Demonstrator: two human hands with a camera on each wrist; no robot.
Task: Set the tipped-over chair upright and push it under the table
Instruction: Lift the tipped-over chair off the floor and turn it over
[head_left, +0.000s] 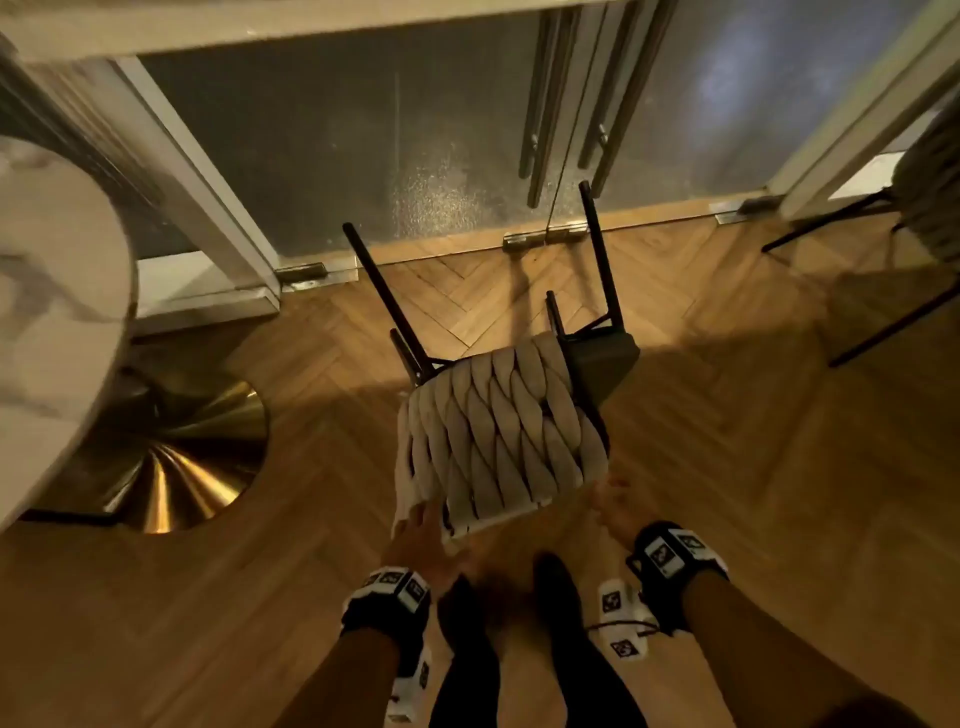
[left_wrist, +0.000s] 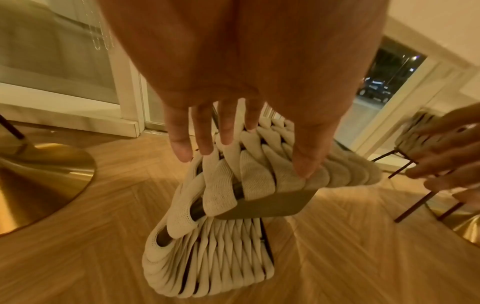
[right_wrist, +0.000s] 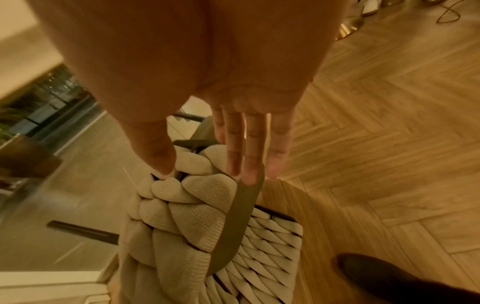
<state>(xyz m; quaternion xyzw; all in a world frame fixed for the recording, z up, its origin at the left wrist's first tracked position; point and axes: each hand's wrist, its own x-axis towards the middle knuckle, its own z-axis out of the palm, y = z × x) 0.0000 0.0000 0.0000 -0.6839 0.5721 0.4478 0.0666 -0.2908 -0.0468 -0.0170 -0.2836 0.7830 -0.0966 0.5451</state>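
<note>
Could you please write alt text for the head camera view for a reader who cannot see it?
A chair with a woven cream back lies tipped over on a herringbone wood floor, black legs pointing toward glass doors. The left hand and right hand reach down to its near edge. A round marble table stands left.

We see the chair (head_left: 498, 431) under our fingertips as matt knitted cream cloth over dark metal legs (head_left: 379, 291); beyond, wooden herringbone floor (head_left: 727, 467), glossy brass table base (head_left: 171, 467).
</note>
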